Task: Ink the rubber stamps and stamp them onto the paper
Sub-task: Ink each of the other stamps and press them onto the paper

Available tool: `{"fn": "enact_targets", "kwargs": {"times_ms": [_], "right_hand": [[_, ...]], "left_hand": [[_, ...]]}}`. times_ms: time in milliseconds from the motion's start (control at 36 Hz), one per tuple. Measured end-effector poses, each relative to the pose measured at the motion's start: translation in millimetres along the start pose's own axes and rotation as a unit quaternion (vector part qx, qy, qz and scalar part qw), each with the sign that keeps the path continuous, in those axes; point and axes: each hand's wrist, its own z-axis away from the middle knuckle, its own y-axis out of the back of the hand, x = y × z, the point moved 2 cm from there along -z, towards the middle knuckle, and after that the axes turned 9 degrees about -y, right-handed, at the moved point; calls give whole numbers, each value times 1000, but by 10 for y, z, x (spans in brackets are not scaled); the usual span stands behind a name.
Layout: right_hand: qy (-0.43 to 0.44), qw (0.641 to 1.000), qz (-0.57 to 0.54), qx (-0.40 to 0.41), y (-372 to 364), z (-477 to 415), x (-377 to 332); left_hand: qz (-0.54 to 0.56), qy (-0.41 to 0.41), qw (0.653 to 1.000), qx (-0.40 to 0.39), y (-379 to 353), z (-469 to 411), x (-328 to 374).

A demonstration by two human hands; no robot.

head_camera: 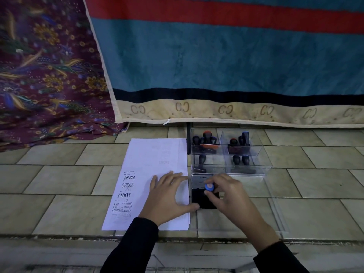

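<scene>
The left hand (167, 196) lies flat on the paper (153, 154), fingers spread. Inking is the step in hand: the right hand (228, 196) pinches a blue-topped stamp (209, 187) on the black ink pad (197, 201). The next move should be lifting it left onto bare paper.

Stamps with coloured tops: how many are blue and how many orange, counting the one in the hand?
Blue-topped stamps: 2, one pinched in the right hand, one in the clear organiser
Orange-topped stamps: 2, both in the organiser
Total: 4
</scene>
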Motion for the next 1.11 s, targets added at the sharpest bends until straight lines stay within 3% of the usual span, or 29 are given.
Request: {"fn": "enact_targets", "kwargs": {"times_ms": [83, 167, 278, 417, 750, 1111], "right_hand": [[-5, 998, -51, 43, 28, -134, -131], [2, 996, -80, 29, -58, -346, -322], [45, 996, -82, -4, -362, -662, -620], [59, 995, -53, -65, -930, -1029, -952], [73, 987, 45, -135, -1512, -1295, -1243], [90, 982, 90, -137, -1708, -1332, -1224]], "left_hand": [[50, -11, 996, 68, 110, 20, -13], [86, 21, 983, 158, 300, 62, -177], [-11, 117, 967, 227, 558, 184, -626], [-93, 261, 943, 186, 591, 355, -1004], [-85, 279, 940, 176, 447, 386, -1117], [-93, 278, 939, 180, 431, 392, -1116]]}}
